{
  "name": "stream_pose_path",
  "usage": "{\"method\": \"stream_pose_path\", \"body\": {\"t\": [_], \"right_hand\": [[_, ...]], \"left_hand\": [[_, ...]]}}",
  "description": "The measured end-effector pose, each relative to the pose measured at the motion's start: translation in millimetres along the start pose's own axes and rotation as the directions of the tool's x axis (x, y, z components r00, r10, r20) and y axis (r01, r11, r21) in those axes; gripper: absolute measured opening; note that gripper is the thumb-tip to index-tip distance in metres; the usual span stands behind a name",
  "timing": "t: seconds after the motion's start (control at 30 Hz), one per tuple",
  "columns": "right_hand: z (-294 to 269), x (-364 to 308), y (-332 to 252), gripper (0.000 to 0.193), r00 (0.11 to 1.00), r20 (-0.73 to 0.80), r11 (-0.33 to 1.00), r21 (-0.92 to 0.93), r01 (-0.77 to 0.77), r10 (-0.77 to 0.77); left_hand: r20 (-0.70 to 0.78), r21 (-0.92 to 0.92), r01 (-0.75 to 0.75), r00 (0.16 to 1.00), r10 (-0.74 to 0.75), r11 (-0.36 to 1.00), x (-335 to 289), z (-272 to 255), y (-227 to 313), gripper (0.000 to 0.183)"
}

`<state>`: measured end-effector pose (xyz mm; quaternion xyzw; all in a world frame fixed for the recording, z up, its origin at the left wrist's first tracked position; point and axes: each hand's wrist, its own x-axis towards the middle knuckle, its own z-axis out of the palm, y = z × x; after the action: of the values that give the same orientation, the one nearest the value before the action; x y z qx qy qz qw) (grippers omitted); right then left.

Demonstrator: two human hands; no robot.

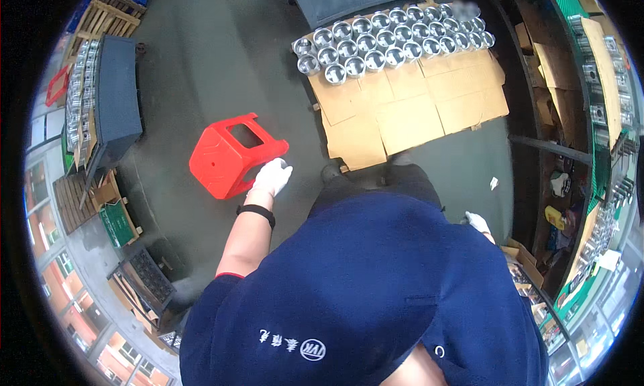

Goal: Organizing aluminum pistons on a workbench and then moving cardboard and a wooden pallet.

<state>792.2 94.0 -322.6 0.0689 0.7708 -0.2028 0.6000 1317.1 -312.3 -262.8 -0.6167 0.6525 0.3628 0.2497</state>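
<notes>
Biggest thing in the shot is the cardboard-covered pallet (409,111) on the floor ahead, with rows of shiny metal cups (392,37) packed along its far edge. Those sit tight side by side, so I'd guess any bump to the pallet could knock a few into each other.

Next, the red plastic stool (231,154), tipped on its side on the dark floor to the person's left, seat facing left and legs pointing toward them. The left hand (272,177), in a white glove, is right at one leg, touching it or just about. Fingers look loosely curled, but I can't tell if they're actually gripping the leg or just resting on it. If it's only a fingertip hold, the stool could swing or slip when lifted, and it's close enough to the pallet corner to clip it.

The right hand (477,222), also gloved, hangs by the person's side, holding nothing I can see; can't tell whether its fingers are open or closed.

There's a small white scrap (494,183) on the floor nearby, a possible slip spot.
</notes>
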Motion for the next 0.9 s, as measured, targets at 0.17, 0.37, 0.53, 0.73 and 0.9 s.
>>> {"method": "stream_pose_path", "body": {"t": [0.17, 0.37, 0.53, 0.73, 0.9], "right_hand": [[15, 18, 25, 0.030, 0.865, 0.234, 0.380, -0.825, 0.418, -0.443], [125, 5, -118, 0.032, 0.982, -0.155, 0.984, 0.129, 0.127, -0.106], [177, 11, -192, 0.032, 0.975, -0.180, 0.975, 0.155, 0.159, -0.131], [316, 81, -293, 0.046, 0.903, -0.284, 0.927, -0.287, 0.241, -0.322], [474, 204, -372, 0.058, 0.795, -0.068, 0.686, -0.553, 0.473, -0.603]], "left_hand": [[0.115, 0.133, 0.112, 0.985, -0.127, 0.985, 16, -24, -11, 0.044], [0.239, 0.268, 0.001, 0.969, -0.068, 0.963, 42, -61, -31, 0.043], [0.245, 0.281, -0.116, 0.968, 0.046, 0.953, 137, -119, -3, 0.043], [0.261, 0.348, -0.221, 0.956, 0.132, 0.911, 267, -188, -14, 0.041], [0.295, 0.430, -0.199, 0.953, 0.071, 0.881, 366, -206, -20, 0.040]]}}
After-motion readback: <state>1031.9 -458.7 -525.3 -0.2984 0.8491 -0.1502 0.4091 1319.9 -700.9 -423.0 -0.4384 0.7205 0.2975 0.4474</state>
